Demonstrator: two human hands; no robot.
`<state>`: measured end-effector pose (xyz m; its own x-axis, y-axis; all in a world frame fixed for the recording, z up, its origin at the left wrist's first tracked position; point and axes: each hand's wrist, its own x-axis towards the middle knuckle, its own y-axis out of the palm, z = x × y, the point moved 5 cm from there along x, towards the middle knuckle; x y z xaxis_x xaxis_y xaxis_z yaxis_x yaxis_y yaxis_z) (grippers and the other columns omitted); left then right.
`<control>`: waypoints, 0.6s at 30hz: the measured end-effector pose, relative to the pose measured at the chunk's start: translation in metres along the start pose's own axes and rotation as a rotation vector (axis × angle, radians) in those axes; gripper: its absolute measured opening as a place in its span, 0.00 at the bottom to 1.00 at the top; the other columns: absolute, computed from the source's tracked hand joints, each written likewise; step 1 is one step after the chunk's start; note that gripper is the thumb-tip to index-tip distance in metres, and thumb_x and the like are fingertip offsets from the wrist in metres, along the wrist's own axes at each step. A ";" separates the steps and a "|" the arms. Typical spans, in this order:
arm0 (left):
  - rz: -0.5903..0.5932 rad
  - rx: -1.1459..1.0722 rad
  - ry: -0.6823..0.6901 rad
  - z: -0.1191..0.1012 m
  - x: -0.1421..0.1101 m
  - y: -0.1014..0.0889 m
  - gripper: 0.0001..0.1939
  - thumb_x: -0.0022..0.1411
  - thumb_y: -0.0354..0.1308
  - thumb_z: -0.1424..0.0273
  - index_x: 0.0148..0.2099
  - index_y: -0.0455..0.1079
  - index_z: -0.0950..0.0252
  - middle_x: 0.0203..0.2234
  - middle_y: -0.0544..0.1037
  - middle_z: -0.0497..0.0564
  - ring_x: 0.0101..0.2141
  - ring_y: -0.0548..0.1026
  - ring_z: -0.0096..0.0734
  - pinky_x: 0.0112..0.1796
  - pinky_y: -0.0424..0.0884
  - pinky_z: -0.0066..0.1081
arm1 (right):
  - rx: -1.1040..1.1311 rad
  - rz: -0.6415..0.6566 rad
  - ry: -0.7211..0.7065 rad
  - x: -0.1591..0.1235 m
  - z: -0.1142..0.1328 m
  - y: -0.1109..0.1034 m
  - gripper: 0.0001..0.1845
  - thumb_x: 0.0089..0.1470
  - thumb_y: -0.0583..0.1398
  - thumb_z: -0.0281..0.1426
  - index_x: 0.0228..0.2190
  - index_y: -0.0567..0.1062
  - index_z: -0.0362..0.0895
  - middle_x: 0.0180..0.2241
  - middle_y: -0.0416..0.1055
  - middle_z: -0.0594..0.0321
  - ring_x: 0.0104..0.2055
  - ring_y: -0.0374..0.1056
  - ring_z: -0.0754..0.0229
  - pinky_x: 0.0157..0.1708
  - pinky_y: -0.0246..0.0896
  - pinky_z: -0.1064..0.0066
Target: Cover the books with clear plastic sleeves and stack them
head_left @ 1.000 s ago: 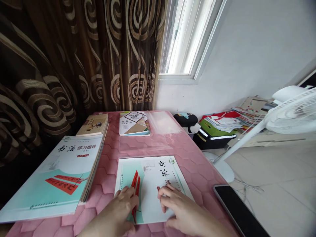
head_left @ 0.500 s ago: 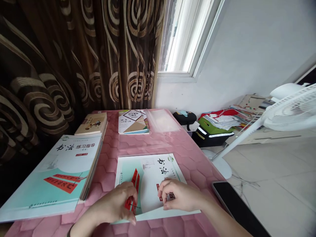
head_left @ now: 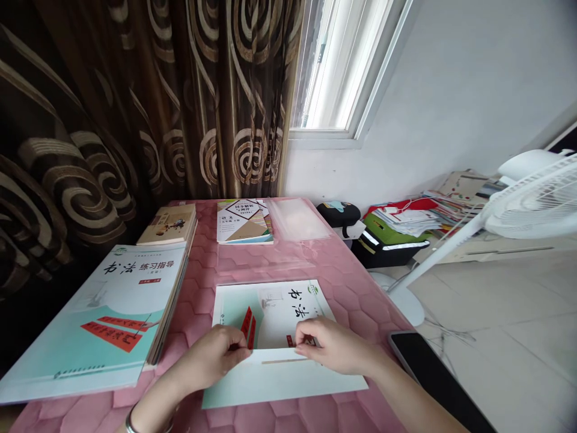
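A calligraphy workbook with a pale green and white cover and red strips lies in front of me on the pink padded table cover. My left hand pinches the near edge of its front cover left of the middle. Along that same edge, to the right, my right hand is closed on it too, fingers bent. The cover's near part is raised and curled back, and a pale page shows below it. Parts of the printed title and the red strips are hidden by my hands.
A stack of books stands at the left. Farther back are smaller books and clear plastic sleeves. A black phone or tablet lies at the right edge, near a white fan. A patterned curtain hangs behind.
The front cover's near edge has been lifted and drawn away from me, uncovering more page beneath. Both hands have moved slightly farther forward, and my left fingers have closed on the edge.
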<state>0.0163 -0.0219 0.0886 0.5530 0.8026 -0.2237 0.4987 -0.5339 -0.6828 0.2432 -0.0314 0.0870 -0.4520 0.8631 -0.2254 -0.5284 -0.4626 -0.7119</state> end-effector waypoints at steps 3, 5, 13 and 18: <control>-0.123 -0.035 -0.062 0.003 0.006 -0.012 0.13 0.60 0.54 0.61 0.26 0.69 0.63 0.21 0.71 0.45 0.26 0.66 0.27 0.27 0.55 0.28 | -0.069 -0.097 0.015 0.002 0.008 -0.010 0.09 0.58 0.55 0.33 0.28 0.73 0.46 0.26 0.71 0.69 0.27 0.63 0.65 0.27 0.50 0.74; -0.225 -0.115 -0.069 0.009 0.010 -0.021 0.13 0.58 0.56 0.60 0.26 0.68 0.63 0.20 0.69 0.44 0.24 0.65 0.26 0.26 0.55 0.27 | -0.127 -0.154 0.026 0.005 0.012 -0.018 0.10 0.59 0.54 0.33 0.28 0.72 0.47 0.25 0.71 0.70 0.27 0.64 0.65 0.26 0.49 0.74; -0.585 -0.766 -0.075 0.042 0.013 -0.037 0.28 0.47 0.67 0.51 0.42 0.67 0.65 0.33 0.78 0.53 0.34 0.75 0.37 0.35 0.70 0.32 | -0.423 -0.530 0.017 0.018 0.023 -0.056 0.13 0.64 0.50 0.31 0.31 0.72 0.47 0.31 0.75 0.63 0.33 0.69 0.58 0.32 0.57 0.68; -0.664 -0.840 -0.106 0.056 0.029 -0.035 0.25 0.43 0.68 0.50 0.33 0.68 0.64 0.27 0.78 0.51 0.30 0.76 0.36 0.32 0.69 0.31 | -0.562 -0.778 -0.324 0.034 0.068 -0.034 0.13 0.64 0.51 0.29 0.41 0.75 0.45 0.46 0.74 0.55 0.51 0.66 0.51 0.52 0.58 0.55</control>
<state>-0.0222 0.0345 0.0670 -0.0377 0.9968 -0.0709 0.9993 0.0376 -0.0025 0.1968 -0.0005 0.1492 -0.3436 0.7493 0.5661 -0.3818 0.4392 -0.8132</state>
